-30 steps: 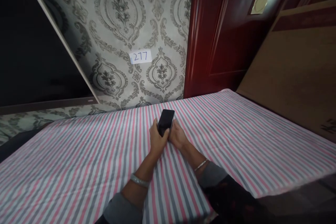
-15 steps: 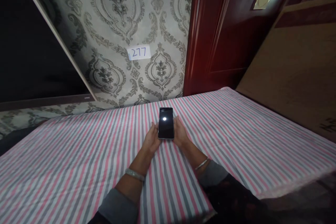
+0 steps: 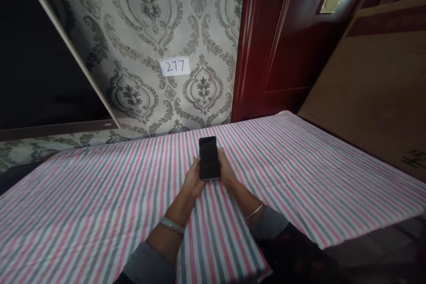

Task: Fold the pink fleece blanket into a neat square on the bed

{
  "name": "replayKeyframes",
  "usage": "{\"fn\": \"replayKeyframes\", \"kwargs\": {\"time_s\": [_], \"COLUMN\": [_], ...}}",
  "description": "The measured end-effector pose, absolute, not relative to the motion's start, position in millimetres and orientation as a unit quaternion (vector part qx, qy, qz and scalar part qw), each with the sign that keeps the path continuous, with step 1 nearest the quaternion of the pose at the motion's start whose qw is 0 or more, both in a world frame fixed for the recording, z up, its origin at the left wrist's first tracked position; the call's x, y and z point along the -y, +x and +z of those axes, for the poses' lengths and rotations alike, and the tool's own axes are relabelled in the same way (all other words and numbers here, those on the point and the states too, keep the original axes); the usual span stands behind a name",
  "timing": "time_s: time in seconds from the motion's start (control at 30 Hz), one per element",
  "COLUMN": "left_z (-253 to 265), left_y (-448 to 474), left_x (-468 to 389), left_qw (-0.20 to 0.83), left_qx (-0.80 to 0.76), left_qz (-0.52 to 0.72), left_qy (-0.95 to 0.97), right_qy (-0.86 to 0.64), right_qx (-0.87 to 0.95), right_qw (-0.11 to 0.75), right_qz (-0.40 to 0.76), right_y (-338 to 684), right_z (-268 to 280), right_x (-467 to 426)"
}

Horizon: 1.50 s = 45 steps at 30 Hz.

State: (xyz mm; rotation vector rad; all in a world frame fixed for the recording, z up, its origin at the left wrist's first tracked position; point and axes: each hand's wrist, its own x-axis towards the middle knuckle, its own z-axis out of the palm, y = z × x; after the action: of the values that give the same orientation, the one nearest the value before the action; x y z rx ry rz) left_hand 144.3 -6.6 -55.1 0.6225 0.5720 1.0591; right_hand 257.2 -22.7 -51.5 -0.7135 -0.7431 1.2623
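Note:
A smartphone (image 3: 209,158) with a dark screen is held between my two hands, over the middle of a striped cloth (image 3: 140,186). My left hand (image 3: 194,179) grips its left edge, the thumb along the side. On the right edge, my right hand (image 3: 226,167) is closed in the same way. Most of the fingers are hidden beneath the phone. Each wrist carries a bracelet, and the grey cuffs are turned back.
Behind the cloth stands a patterned wall with a paper label (image 3: 175,66) reading 277. A large dark screen (image 3: 43,66) is at the left. To the right are a dark red wooden panel (image 3: 266,44) and a big cardboard box (image 3: 372,84).
The phone has turned slightly and shifted a little left in my hands. The bright reflection on its screen is gone. Both hands keep their hold.

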Motion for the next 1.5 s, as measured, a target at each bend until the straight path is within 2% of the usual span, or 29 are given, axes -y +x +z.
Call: {"fn": "replayKeyframes", "kwargs": {"time_s": [0.17,0.47,0.7,0.9,1.17,1.33,1.5], "left_z": [-58.3,-51.4,-45.6,-33.3,-32.2,-30.6,-35.2], "left_y": [144.8,143.9,144.8,147.6,146.2,143.5,141.0], "left_x": [5.8,10.1,13.1,21.5,23.5,27.4,24.8], "left_qw": [0.772,0.829,0.816,0.843,0.859,0.885,0.906], "left_qx": [-0.271,-0.226,-0.273,-0.25,-0.226,-0.195,-0.154], "left_qz": [0.498,0.424,0.431,0.363,0.337,0.292,0.254], "left_qy": [0.286,0.285,0.27,0.308,0.312,0.306,0.3], "right_qy": [-0.313,-0.296,-0.28,-0.255,-0.28,-0.331,-0.328], "right_qx": [0.35,0.309,0.266,0.22,0.249,0.237,0.267], "right_qw": [0.714,0.655,0.645,0.613,0.611,0.58,0.624], "right_qz": [0.519,0.622,0.659,0.715,0.697,0.706,0.657], "right_y": [253.1,270.6,283.8,290.3,294.7,299.1,300.9], "right_z": [-48.9,-40.1,-34.0,-32.4,-31.1,-37.1,-37.0], "right_x": [23.8,23.1,19.9,22.3,21.5,20.0,19.3]}}
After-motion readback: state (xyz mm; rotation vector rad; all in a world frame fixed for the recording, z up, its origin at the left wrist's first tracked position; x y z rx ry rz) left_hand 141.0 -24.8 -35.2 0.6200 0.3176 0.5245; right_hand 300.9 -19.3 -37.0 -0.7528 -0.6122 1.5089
